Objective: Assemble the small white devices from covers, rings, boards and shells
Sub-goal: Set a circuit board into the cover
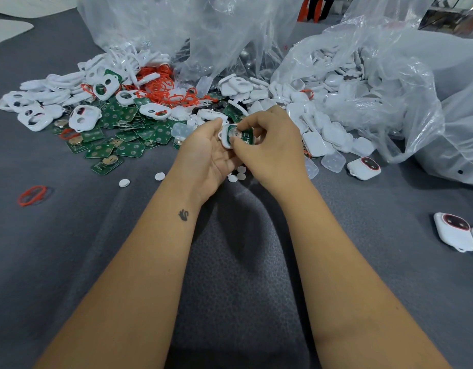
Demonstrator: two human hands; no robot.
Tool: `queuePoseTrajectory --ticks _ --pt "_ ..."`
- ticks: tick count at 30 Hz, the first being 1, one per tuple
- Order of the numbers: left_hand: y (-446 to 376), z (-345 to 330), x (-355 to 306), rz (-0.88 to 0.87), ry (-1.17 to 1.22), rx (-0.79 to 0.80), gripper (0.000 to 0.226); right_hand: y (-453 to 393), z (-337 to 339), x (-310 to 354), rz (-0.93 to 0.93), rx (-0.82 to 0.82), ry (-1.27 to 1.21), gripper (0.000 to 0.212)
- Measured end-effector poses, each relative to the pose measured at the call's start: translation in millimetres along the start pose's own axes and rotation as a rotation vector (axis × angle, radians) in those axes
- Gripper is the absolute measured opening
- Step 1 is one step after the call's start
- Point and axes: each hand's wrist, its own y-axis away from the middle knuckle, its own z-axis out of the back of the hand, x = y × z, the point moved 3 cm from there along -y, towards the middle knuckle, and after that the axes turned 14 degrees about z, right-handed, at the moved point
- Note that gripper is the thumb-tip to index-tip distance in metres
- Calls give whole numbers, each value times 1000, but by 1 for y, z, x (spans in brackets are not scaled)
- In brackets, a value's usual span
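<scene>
Holding a white cover in the left hand, the person fits a green board into it with the right hand. The left fingers curl around the cover's edge; the right thumb and forefinger pinch the board, which lies partly inside the cover and partly sticks out toward the right fingers. I judge this is the board step. Next the board must be pressed flat until it seats, then a shell from the pile of shells just beyond the right fingers is needed. Finished devices lie further right.
</scene>
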Motion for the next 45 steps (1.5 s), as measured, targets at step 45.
queuePoseTrajectory --ticks 45 --pt "2 4 -2 -154 -15 -150 18 -1 16 -11 -132 -269 -485 47"
